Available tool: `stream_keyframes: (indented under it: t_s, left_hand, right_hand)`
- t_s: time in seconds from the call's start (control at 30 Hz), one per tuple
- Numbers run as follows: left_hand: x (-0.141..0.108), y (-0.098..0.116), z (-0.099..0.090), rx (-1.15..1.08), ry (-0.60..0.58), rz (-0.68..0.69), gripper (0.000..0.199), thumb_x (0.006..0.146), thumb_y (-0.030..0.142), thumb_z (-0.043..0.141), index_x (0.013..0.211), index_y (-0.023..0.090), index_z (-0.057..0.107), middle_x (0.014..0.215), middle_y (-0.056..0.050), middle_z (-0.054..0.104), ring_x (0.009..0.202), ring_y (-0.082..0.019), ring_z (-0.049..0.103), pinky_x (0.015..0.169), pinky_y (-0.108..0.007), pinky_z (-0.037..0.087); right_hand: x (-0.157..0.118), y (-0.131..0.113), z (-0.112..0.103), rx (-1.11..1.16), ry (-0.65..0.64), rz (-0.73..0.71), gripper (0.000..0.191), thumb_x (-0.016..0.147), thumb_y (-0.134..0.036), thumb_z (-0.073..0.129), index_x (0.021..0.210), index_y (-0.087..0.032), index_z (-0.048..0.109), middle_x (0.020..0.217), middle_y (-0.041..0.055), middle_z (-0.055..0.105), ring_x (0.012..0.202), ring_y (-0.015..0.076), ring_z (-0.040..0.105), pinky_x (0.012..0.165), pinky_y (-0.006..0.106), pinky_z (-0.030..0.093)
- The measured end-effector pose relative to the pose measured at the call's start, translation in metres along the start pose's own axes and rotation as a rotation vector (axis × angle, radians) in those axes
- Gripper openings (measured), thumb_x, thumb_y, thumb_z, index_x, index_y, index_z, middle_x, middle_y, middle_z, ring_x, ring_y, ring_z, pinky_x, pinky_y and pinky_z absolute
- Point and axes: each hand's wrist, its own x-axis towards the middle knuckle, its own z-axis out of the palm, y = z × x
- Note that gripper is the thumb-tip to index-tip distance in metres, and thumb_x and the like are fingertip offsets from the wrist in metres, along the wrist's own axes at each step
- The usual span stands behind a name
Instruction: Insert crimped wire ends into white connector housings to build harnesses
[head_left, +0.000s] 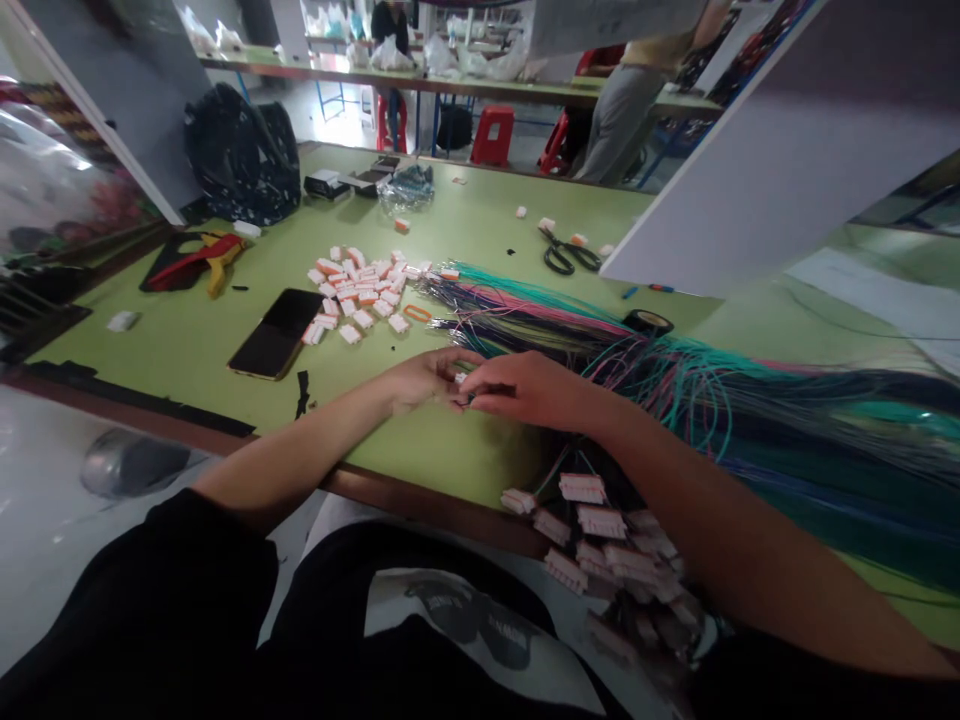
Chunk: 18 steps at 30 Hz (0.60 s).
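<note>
My left hand [421, 382] is over the table near its front edge, fingers curled round a small white plastic connector [460, 379] that is mostly hidden. Meeting it fingertip to fingertip, my right hand [536, 388] is closed in a pinch; what it grips is too small and covered to name. Just behind the hands, bundled wires [540, 305] in teal, pink and black end in bare metal tips. Beyond my left hand lies a pile of loose white-and-orange connectors [360, 285]. Wired connectors [601, 521] hang over the table edge below my right forearm.
A phone [275, 335] lies left of the pile. Scissors [566, 252] and black tape [648, 322] are behind the wires. A red-and-yellow tool [199, 260] and a dark bag [244, 155] are at the left. A white panel [787, 130] slants in from the right.
</note>
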Motion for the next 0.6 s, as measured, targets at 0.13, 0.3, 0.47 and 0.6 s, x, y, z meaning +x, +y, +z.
stream_keyframes:
  t_s: [0.13,0.3,0.47,0.6]
  left_hand:
    - [0.000,0.001,0.000,-0.066,0.032,-0.010,0.041,0.054,0.007,0.076,0.089,0.013,0.055,0.070,0.001,0.063,0.064,-0.010,0.062,0.066,-0.023,0.049]
    - [-0.001,0.003,-0.001,-0.165,0.098,-0.013,0.028,0.066,0.010,0.073,0.086,0.014,0.054,0.068,0.003,0.059,0.065,-0.009,0.062,0.072,-0.026,0.051]
    - [0.001,0.002,-0.001,-0.199,0.065,-0.008,0.029,0.063,0.006,0.074,0.085,0.013,0.056,0.069,0.003,0.061,0.064,-0.009,0.063,0.072,-0.026,0.052]
    - [0.001,0.001,-0.001,-0.243,0.031,0.005,0.035,0.056,0.004,0.077,0.084,0.014,0.057,0.069,0.003,0.062,0.062,-0.009,0.063,0.070,-0.026,0.051]
  right_hand:
    - [-0.003,-0.004,0.013,-0.144,0.148,0.010,0.021,0.081,-0.021,0.050,0.081,-0.021,0.071,0.084,0.0051,0.068,0.080,0.0155,0.060,0.073,0.026,0.042]
    - [-0.010,0.007,0.017,-0.220,0.332,0.168,0.020,0.079,-0.025,0.054,0.082,-0.021,0.073,0.084,0.0059,0.065,0.071,0.0144,0.057,0.065,0.025,0.040]
    - [-0.009,0.014,0.015,0.023,0.466,0.239,0.017,0.073,-0.027,0.056,0.071,-0.018,0.070,0.068,0.0020,0.062,0.062,0.0123,0.053,0.060,0.024,0.038]
    - [-0.005,0.017,0.017,0.064,0.520,0.318,0.015,0.069,-0.024,0.054,0.067,-0.018,0.067,0.064,0.0012,0.061,0.058,0.0120,0.051,0.058,0.024,0.038]
